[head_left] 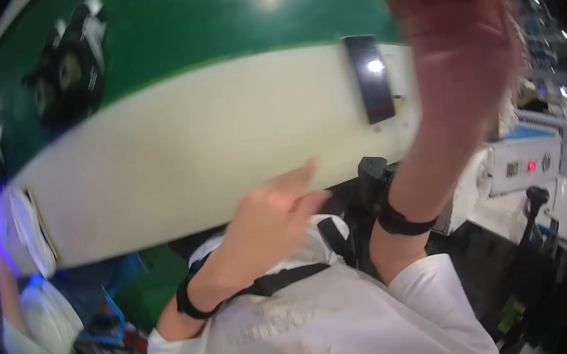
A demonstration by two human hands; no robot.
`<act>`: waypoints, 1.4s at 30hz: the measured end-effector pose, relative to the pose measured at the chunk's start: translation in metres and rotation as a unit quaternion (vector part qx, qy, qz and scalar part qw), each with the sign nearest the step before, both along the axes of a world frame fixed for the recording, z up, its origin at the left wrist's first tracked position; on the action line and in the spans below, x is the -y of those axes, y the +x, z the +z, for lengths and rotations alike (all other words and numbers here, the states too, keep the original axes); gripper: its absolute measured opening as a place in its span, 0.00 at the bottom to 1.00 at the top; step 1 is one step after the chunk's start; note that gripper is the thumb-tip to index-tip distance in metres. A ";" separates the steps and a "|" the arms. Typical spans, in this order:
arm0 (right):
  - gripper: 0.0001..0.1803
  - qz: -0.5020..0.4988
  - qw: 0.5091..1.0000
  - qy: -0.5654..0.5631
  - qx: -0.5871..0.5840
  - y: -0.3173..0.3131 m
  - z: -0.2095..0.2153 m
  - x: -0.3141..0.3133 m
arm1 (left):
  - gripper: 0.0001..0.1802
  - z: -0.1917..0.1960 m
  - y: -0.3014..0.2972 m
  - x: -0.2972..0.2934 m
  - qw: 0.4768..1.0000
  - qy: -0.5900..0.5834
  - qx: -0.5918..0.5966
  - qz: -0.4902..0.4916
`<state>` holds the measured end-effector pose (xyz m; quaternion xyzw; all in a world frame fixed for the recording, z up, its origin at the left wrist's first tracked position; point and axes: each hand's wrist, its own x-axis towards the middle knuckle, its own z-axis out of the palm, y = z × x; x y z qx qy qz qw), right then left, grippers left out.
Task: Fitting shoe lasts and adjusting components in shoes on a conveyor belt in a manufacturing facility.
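My left hand [270, 217] is held in front of my body above the near edge of the cream-coloured table [208, 129]. Its index finger and thumb point right and stand apart, with nothing visible between them. My right hand [456, 31] is raised high at the upper right, close to the camera and smeared by motion. Its fingers look bent, but whether they hold anything does not show. A dark flat slab like a phone [369, 83] lies on the table, left of my right hand. Both my forearms wear black bands.
On the right stands a white machine [527, 163] with a red light and a black lever. A black block-shaped object [372, 172] is beside my right forearm. At the left, a co-worker's white sleeve [46, 330] shows near a folded white item [31, 234] and a blue chair [107, 316].
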<state>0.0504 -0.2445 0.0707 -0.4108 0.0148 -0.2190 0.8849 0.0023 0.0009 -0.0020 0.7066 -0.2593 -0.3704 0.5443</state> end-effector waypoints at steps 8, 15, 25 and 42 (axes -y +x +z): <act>0.17 -0.162 0.709 -0.613 -0.309 -0.001 -0.064 0.089 | 0.26 -0.050 0.033 -0.084 0.929 0.194 0.305 0.081; 0.35 -0.320 0.394 -0.705 -0.496 -0.016 -0.144 0.312 | 0.38 -0.076 0.028 -0.107 0.868 0.330 0.372 0.011; 0.34 -0.325 0.514 -0.657 -0.445 -0.021 -0.186 0.340 | 0.38 -0.075 0.024 -0.097 0.862 0.334 0.382 0.009; 0.16 -0.043 0.853 -0.313 -0.415 -0.015 -0.040 0.065 | 0.35 -0.037 0.033 -0.028 0.966 0.115 0.224 0.051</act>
